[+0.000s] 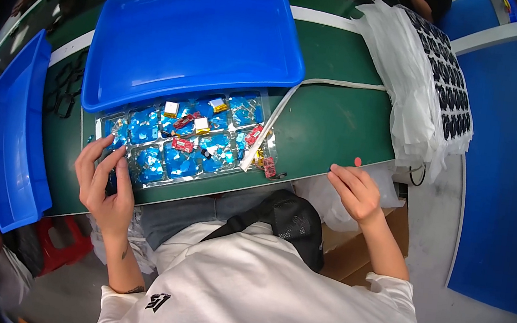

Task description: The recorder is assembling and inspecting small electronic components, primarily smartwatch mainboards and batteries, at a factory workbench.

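My left hand [106, 185] is at the left end of a clear compartment tray [169, 179], its fingers apart and its fingertips over the end compartment. Shiny blue pieces fill the tray. On top lie small red circuit boards [182, 145] and silver-and-yellow battery cells [201, 126]. At the table's front edge, right of the tray, my right hand [359, 196] has its fingers closed together. A tiny dark piece shows at its fingertips, too small to name. A small pink-red disc [358, 162] is just beside these fingers.
A large blue bin [196, 37] overlaps the tray's far side; another blue bin [20, 132] stands left. A pale strap [339, 83] crosses the green table [334, 119]. White sheets and a rack of black parts [451, 88] stand right. Black frames [68, 83] lie left.
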A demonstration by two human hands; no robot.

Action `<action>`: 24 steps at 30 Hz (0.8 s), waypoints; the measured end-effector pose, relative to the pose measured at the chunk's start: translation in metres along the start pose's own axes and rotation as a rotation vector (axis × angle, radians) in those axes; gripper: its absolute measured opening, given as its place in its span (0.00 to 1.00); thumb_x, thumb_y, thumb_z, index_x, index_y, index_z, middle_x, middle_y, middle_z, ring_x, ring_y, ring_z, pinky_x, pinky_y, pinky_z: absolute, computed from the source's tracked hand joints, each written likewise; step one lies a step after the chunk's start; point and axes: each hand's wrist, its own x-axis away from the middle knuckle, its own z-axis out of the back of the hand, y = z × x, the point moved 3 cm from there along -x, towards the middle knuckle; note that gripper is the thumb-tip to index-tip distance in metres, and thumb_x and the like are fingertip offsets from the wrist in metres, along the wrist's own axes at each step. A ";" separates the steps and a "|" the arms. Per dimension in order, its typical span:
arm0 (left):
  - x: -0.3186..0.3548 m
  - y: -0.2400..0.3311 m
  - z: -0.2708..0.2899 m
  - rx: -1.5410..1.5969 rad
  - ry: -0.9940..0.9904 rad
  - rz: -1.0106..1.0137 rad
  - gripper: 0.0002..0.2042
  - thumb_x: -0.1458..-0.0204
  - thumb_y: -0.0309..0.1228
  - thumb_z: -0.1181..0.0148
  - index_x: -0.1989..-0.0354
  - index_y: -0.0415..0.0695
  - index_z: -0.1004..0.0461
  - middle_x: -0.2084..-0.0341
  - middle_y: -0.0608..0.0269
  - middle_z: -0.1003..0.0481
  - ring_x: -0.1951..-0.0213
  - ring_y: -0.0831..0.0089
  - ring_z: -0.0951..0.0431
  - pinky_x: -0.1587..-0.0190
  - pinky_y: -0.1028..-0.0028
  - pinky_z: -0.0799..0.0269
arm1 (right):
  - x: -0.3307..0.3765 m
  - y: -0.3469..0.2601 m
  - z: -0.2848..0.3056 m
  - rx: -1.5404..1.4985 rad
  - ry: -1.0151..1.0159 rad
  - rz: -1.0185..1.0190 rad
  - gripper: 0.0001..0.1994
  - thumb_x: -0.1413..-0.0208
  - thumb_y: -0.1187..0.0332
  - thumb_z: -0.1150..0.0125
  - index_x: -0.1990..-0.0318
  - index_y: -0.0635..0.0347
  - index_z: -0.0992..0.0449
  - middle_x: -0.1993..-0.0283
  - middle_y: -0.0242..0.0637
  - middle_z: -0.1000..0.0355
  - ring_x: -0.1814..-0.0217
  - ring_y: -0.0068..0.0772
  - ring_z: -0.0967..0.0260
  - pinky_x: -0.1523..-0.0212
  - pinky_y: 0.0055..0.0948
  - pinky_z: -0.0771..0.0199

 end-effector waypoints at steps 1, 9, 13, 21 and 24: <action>0.000 0.000 0.000 -0.002 0.005 0.006 0.08 0.55 0.17 0.42 0.66 0.38 0.22 0.58 0.55 0.25 0.53 0.59 0.28 0.50 0.65 0.34 | -0.001 -0.002 0.001 -0.001 -0.001 0.008 0.15 0.67 0.80 0.39 0.65 0.68 0.22 0.62 0.40 0.25 0.64 0.37 0.28 0.67 0.28 0.25; -0.002 0.002 0.006 -0.015 0.020 0.016 0.09 0.56 0.16 0.42 0.66 0.38 0.22 0.59 0.57 0.25 0.54 0.59 0.28 0.52 0.66 0.33 | -0.096 -0.019 0.001 -0.537 0.369 -0.280 0.11 0.63 0.84 0.35 0.68 0.65 0.21 0.67 0.42 0.24 0.68 0.37 0.28 0.69 0.26 0.28; -0.003 -0.001 0.003 0.024 0.037 0.004 0.09 0.58 0.16 0.42 0.67 0.38 0.22 0.60 0.56 0.25 0.54 0.58 0.28 0.52 0.66 0.33 | -0.150 -0.030 -0.042 -0.569 0.123 -0.296 0.08 0.56 0.79 0.35 0.66 0.64 0.19 0.64 0.39 0.26 0.69 0.28 0.30 0.68 0.23 0.29; -0.001 0.003 0.008 0.012 0.015 0.045 0.09 0.57 0.15 0.43 0.67 0.37 0.23 0.59 0.54 0.26 0.53 0.56 0.29 0.49 0.64 0.34 | -0.161 -0.028 -0.058 -0.524 0.064 -0.198 0.09 0.57 0.79 0.39 0.65 0.61 0.22 0.66 0.36 0.26 0.65 0.37 0.30 0.64 0.31 0.29; 0.002 -0.005 0.007 0.016 0.014 0.022 0.09 0.55 0.15 0.44 0.65 0.36 0.24 0.58 0.54 0.26 0.53 0.56 0.29 0.48 0.63 0.35 | -0.165 -0.030 -0.053 -0.501 0.056 -0.194 0.14 0.60 0.83 0.45 0.63 0.62 0.23 0.57 0.38 0.30 0.58 0.37 0.32 0.61 0.32 0.29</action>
